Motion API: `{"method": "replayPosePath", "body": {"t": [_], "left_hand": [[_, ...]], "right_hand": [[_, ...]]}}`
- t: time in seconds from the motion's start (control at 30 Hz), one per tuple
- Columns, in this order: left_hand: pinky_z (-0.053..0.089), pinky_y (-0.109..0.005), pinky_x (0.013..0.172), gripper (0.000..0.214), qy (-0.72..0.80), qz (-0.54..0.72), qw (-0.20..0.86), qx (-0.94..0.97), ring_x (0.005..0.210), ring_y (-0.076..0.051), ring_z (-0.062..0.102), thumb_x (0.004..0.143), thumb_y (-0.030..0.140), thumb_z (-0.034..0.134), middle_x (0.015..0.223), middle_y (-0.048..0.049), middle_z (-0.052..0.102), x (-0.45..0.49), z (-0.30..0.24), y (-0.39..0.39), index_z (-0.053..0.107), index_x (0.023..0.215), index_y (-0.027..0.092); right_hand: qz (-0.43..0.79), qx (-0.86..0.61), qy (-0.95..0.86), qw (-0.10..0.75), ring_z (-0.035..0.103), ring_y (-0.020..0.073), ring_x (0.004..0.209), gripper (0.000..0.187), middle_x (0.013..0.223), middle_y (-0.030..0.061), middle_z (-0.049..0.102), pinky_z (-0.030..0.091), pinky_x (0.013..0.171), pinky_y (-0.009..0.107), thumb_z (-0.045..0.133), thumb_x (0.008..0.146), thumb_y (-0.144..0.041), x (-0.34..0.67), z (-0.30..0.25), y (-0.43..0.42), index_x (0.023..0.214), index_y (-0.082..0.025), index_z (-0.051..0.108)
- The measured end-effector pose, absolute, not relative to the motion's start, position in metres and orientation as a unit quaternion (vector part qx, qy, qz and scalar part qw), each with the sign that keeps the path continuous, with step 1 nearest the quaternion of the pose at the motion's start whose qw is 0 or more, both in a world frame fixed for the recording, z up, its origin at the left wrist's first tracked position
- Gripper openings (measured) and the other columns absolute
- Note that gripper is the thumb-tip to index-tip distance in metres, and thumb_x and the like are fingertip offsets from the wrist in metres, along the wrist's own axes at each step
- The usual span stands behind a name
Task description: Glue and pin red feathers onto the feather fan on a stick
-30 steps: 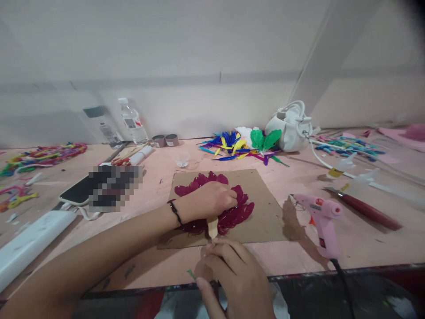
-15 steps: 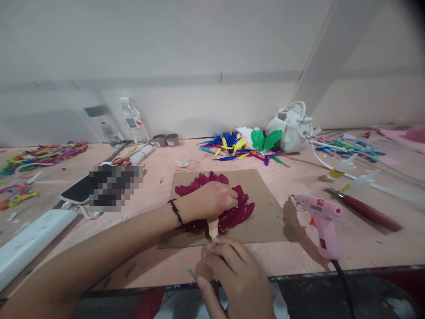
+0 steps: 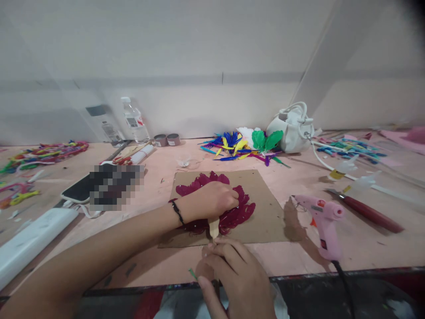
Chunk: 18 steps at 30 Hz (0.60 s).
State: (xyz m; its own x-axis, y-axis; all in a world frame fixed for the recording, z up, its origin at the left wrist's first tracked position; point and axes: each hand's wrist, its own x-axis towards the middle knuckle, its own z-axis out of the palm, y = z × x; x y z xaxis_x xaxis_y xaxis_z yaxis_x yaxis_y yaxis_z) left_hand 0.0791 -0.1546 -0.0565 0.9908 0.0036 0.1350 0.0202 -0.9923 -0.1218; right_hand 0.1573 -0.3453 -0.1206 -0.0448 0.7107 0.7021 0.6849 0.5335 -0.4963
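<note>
A fan of dark red feathers (image 3: 232,215) lies on a brown cardboard sheet (image 3: 265,208) in the middle of the pink table. My left hand (image 3: 209,201) rests on top of the feathers, fingers curled and pressing them down. A pale wooden stick (image 3: 213,228) pokes out from under the feathers toward me. My right hand (image 3: 232,274) is closed in a pinch around the near end of that stick at the table's front edge. A small green scrap (image 3: 191,273) shows beside my right thumb.
A pink glue gun (image 3: 323,221) stands right of the cardboard, its cord running off the front edge. A red-handled knife (image 3: 368,212) lies beyond it. Loose coloured feathers (image 3: 239,148), a white bag (image 3: 292,130), a water bottle (image 3: 134,122), a phone (image 3: 78,191) and a white power strip (image 3: 29,241) surround.
</note>
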Motion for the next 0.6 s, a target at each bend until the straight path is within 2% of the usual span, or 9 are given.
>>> {"method": "replayPosePath", "body": {"t": [0.6], "left_hand": [[0.040,-0.033,0.064,0.022,-0.009,-0.068,0.062,-0.996,0.076,-0.018,0.062,0.093,0.002,0.062,0.079,-0.0059,0.070,0.0784,-0.0575,-0.1546,0.066,0.076,0.014]], "right_hand": [[0.013,-0.482,-0.726,0.491,0.069,0.0256,0.100,0.021,0.101,0.0042,0.076,0.058,0.085,0.038,0.063,0.087,-0.018,0.1579,-0.1184,-0.3451,0.106,-0.022,0.071]]}}
